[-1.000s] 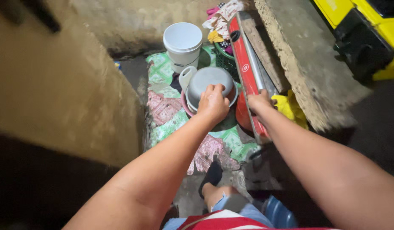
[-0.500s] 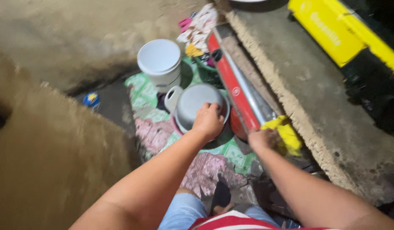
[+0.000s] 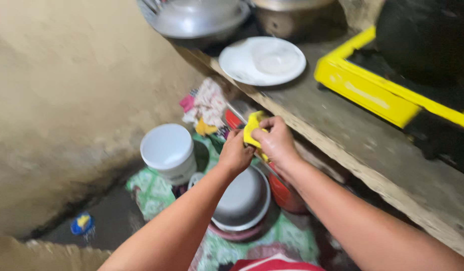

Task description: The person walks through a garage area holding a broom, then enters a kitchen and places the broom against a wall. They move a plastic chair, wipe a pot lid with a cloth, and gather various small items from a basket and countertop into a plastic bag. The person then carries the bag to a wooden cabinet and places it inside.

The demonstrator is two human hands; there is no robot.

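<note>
Both sets of fingers pinch one yellow cloth (image 3: 254,129), held in the air between the hands just off the edge of the concrete shelf (image 3: 342,150). The right hand (image 3: 276,141) wraps its fingers over the cloth's right side, clamped on it; the left hand (image 3: 235,152) grips its lower left corner with fingertips together. To work the cloth well, I judge the grips should sit apart on opposite edges, so it spreads or wrings evenly without slipping. Directly below sits a grey bowl (image 3: 243,198) on patterned fabric (image 3: 157,190), with a white bucket (image 3: 168,150) to its left. On the shelf beyond lie a white plate (image 3: 262,61) and a yellow tray (image 3: 382,95).
</note>
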